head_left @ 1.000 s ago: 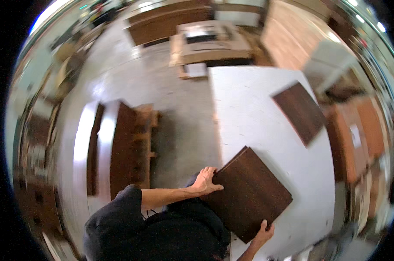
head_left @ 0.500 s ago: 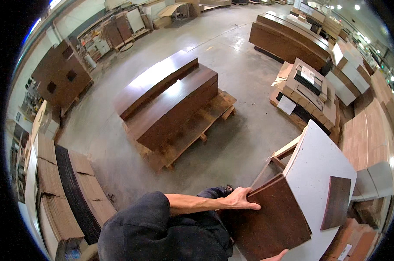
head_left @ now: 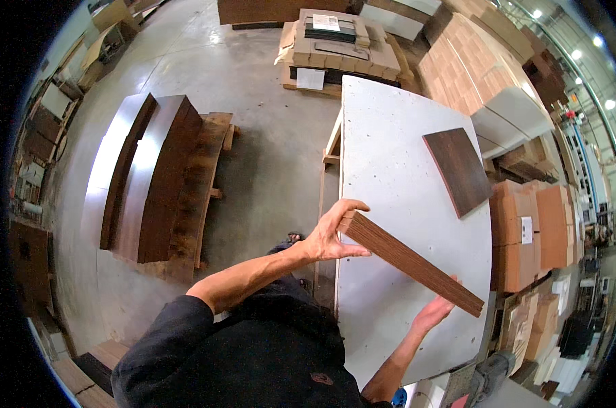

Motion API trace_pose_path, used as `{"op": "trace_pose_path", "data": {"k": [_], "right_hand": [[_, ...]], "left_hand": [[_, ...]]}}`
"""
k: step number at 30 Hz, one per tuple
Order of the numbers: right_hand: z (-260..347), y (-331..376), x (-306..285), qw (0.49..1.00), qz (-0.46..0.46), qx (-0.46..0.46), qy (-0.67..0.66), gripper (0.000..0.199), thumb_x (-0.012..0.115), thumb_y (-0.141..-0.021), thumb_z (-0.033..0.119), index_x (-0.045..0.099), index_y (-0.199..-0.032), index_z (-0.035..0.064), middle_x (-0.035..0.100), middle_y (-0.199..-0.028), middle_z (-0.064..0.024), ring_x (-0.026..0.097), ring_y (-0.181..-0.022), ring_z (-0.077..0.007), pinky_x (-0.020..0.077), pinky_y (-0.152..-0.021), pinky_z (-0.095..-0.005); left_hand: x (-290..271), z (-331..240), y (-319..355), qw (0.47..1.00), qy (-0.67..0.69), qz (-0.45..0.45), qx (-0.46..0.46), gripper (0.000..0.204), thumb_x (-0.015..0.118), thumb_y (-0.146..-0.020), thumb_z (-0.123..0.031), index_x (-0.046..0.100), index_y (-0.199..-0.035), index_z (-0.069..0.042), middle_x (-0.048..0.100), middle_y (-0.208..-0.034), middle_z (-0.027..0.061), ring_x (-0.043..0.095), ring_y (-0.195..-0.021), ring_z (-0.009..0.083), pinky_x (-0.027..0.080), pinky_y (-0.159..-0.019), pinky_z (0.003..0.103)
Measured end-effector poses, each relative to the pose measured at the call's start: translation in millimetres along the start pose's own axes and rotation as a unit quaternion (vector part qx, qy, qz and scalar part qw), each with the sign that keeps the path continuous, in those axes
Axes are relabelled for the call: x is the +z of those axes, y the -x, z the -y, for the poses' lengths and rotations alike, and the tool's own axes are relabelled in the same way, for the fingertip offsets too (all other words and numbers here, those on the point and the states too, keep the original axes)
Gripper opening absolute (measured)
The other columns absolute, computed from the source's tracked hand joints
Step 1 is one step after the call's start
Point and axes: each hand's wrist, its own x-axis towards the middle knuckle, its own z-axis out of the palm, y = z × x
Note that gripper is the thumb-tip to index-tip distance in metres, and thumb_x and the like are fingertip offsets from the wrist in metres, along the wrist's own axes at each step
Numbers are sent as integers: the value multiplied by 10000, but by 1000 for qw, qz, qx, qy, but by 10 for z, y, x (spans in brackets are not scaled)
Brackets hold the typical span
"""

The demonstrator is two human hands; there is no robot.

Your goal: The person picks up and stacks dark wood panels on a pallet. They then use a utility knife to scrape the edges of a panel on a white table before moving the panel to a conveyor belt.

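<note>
Stack of dark brown panels (head_left: 413, 262) is between both hands, up on edge over the white tabletop (head_left: 389, 170), long edges facing up, slanting from the left hand down to the right; can't tell if the bottom edge touches the table. Left hand (head_left: 330, 236) is clamped on the near-left end, thumb one side, fingers the other. Right hand (head_left: 436, 311) is at the opposite end, partly behind the stack, so can't tell how firmly it's closed. To handle it well, I'd squeeze evenly from both ends so the panels don't fan or slip, square the edges, and mind fingertips under the bottom edge. Corners look like the first thing to chip if it tips. In the way: single dark panel (head_left: 457, 171) lying flat on the far right of the same top; anything slid that way would meet it. Brown cartons (head_left: 515, 234) crowd the table's right side, so little swing room there. Off to the left, apart from the table, long dark boards (head_left: 160, 183) sit on a wooden pallet (head_left: 209, 170). Farther out, beyond the table's far end, flat cardboard stack (head_left: 342, 61).
</note>
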Motion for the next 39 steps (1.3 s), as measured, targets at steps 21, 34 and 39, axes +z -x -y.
{"op": "trace_pose_path", "data": {"k": [21, 34, 39], "right_hand": [[-112, 10, -30, 999, -39, -17, 14, 723, 378, -1018, 514, 303, -1513, -7, 371, -1534, -187, 324, -1445, -293, 194, -1217, -463], [-559, -86, -35, 997, -62, 31, -44, 713, 396, -1010, 564, 381, -1463, 14, 399, -1518, -144, 375, -1399, -267, 250, -1182, -446], [-650, -190, 193, 985, -150, 81, -29, 699, 391, -1014, 577, 441, -1402, -3, 449, -1466, -153, 442, -1326, -263, 284, -1160, -441]], "left_hand": [[88, 30, -24, 998, 22, -22, -53, 1146, 899, -645, -515, 300, -1490, -25, 424, -1472, 185, 389, -1394, 341, 314, -1182, 460], [190, 332, -110, 982, 88, -10, -165, 797, 951, -641, -338, 520, -1233, -24, 617, -1150, 116, 585, -1103, 220, 474, -996, 398], [296, 438, -152, 983, 95, -68, -141, 734, 963, -611, -379, 553, -1105, -23, 618, -984, 90, 593, -924, 195, 509, -840, 365]]}}
